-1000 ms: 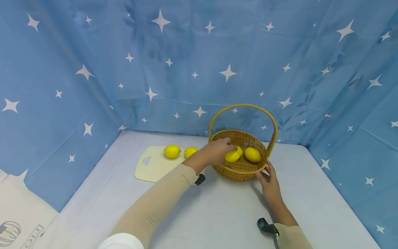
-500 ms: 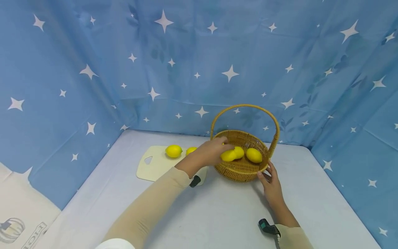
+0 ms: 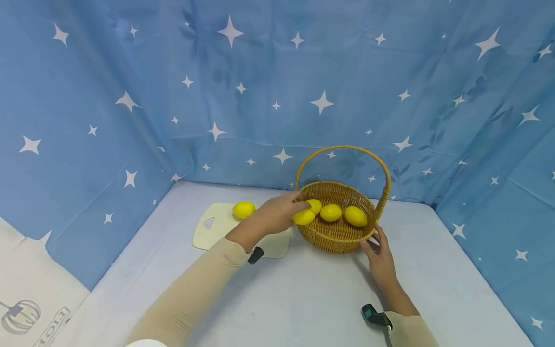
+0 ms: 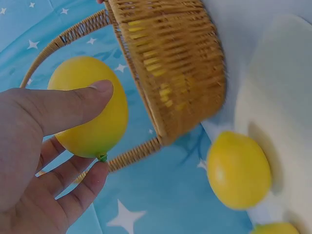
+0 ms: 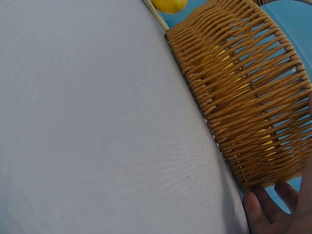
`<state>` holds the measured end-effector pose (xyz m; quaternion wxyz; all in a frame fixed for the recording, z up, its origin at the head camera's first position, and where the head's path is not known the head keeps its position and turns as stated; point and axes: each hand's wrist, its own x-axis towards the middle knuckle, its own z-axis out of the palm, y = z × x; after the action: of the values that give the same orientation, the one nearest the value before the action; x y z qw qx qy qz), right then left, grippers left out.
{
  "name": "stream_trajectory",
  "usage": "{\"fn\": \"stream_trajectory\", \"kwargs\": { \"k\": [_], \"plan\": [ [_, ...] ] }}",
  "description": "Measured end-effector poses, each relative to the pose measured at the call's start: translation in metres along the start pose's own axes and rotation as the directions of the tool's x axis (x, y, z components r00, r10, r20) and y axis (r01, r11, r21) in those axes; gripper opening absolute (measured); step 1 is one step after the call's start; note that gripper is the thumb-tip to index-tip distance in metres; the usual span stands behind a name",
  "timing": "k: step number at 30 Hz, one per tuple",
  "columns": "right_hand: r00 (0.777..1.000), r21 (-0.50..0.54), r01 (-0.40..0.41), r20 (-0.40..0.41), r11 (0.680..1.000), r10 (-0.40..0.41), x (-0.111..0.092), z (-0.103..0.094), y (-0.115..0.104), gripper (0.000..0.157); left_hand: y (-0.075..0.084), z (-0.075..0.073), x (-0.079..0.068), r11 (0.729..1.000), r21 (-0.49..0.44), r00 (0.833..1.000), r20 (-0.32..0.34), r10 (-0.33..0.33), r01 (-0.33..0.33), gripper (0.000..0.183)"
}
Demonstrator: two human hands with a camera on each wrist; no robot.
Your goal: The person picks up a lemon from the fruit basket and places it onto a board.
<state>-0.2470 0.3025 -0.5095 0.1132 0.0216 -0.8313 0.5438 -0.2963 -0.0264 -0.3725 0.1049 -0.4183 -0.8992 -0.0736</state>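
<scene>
At the far left, a pale printed cloth point(image 3: 47, 299) is seen, and the whole scene is backed by a blue curtain point(image 3: 277, 62) scattered with white stars. Moving rightward, a cream board point(image 3: 221, 217) is laid on the white table point(image 3: 303, 299), and on it a lemon point(image 3: 244, 210) is set, left bare to the head camera. A second lemon point(image 4: 239, 170), nearer the basket, is masked there by the arm and hand but is revealed in the left wrist view.

Now the left hand point(image 3: 275, 212): another lemon point(image 3: 303, 217) is firmly gripped between its thumb and fingers, held at the left rim of the wicker basket point(image 3: 331, 246). From the left wrist, the green-tipped end is seen beside a fingertip.

Inside the basket, three lemons point(image 3: 331, 212) are gathered in a row, slanting slightly down to the right, and all are arched over by the tall handle point(image 3: 342, 147).

And on the right, the basket's near right side is held by the right hand point(image 3: 381, 262), with the thumb placed at the rim and the fingers wrapped round the wall. Below that wrist, a dark device point(image 3: 375, 316) is worn against the beige sleeve point(image 3: 409, 330).
</scene>
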Motion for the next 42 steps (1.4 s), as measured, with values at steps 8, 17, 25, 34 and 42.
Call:
{"fn": "stream_trajectory", "kwargs": {
  "k": [8,17,25,34,42],
  "plan": [
    [1.0,-0.003,-0.007,-0.007,1.0,0.007,0.0,0.0,0.001,0.075,-0.025,-0.001,-0.027,0.999,0.027,0.999,-0.011,-0.037,0.037,0.056],
    [1.0,-0.014,-0.011,-0.009,1.0,0.011,0.0,0.0,0.002,0.076,-0.059,0.001,-0.064,0.995,0.012,0.994,-0.044,-0.101,0.102,0.058],
    [1.0,0.001,0.0,-0.011,1.0,0.0,0.001,0.001,0.001,0.075,-0.091,0.0,-0.09,0.988,0.06,0.989,-0.055,-0.137,0.141,0.053],
    [1.0,-0.001,-0.015,-0.015,1.0,0.015,0.0,0.002,0.003,0.076,-0.114,0.002,-0.116,0.977,0.039,0.977,-0.041,-0.209,0.211,0.054],
    [1.0,-0.004,-0.017,-0.012,1.0,0.017,0.001,0.002,0.002,0.076,-0.132,0.008,-0.134,0.956,0.014,0.956,-0.019,-0.292,0.292,0.054]
  ]
}}
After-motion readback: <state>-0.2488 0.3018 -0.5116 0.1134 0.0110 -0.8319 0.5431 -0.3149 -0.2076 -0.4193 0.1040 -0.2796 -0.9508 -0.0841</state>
